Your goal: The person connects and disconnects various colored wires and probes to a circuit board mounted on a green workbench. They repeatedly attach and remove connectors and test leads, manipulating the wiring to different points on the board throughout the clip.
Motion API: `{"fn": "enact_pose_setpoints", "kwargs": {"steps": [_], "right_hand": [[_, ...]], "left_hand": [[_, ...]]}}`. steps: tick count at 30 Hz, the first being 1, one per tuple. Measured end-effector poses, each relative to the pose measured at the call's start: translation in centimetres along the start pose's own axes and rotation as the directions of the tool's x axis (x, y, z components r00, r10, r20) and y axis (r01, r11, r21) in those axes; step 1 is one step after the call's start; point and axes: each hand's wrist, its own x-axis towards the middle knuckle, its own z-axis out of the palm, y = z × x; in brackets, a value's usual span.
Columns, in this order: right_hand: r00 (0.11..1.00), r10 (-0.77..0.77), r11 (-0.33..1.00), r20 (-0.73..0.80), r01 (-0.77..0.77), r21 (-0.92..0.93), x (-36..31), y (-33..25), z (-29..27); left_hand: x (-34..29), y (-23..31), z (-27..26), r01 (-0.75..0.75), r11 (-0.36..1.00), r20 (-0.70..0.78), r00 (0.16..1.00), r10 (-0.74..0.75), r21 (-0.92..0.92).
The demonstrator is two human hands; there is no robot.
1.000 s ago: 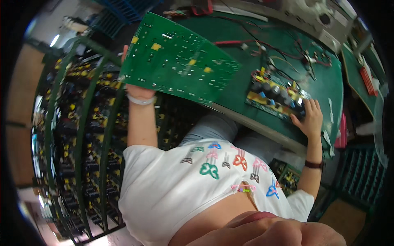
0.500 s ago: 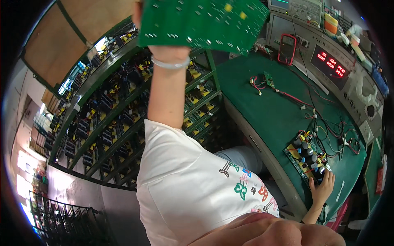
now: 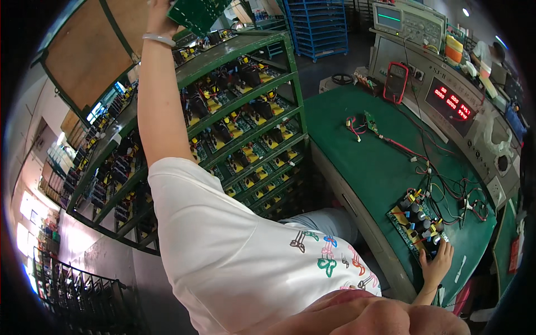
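High at the upper left, my left hand grips the edge of a green circuit board, whose solder-dotted underside shows. This board is cut off by the top of the picture, and it is above a green rack full of boards. On the bench at the right lies another circuit board, crowded with black and blue capacitors and yellow parts. My right hand has its thumb and fingers around the near end of that board. Wires run behind it across the bench.
The green metal rack carries several tiers of populated boards beside the green-topped bench. A red multimeter, an instrument panel with a red display and an oscilloscope line the bench's back. A blue rack stands farther off.
My left arm has swung left, carrying the green board away from the bench side, up over the rack. More of the rack and the blue rack show now. My right hand has hardly moved.
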Motion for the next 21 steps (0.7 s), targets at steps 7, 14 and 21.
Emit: {"fn": "enact_pose_setpoints", "kwargs": {"steps": [7, 14, 21], "right_hand": [[1.000, 0.000, 1.000, 0.005, 0.000, 0.004, -0.1, 0.1, 0.0], [1.000, 0.003, 1.000, 0.002, -0.003, -0.030, -0.4, 0.4, 0.0], [1.000, -0.010, 0.999, -0.004, 0.010, -0.039, -0.2, 0.2, 0.0]], "left_hand": [[2.0, -5.9, -3.7, 0.083, 0.881, 0.084, 0.987, -0.137, 0.466], [1.2, -8.6, -2.9, 0.122, 0.870, 0.267, 0.923, -0.276, 0.478], [0.3, -8.6, -1.8, 0.268, 0.656, 0.256, 0.767, -0.589, 0.706]]}}
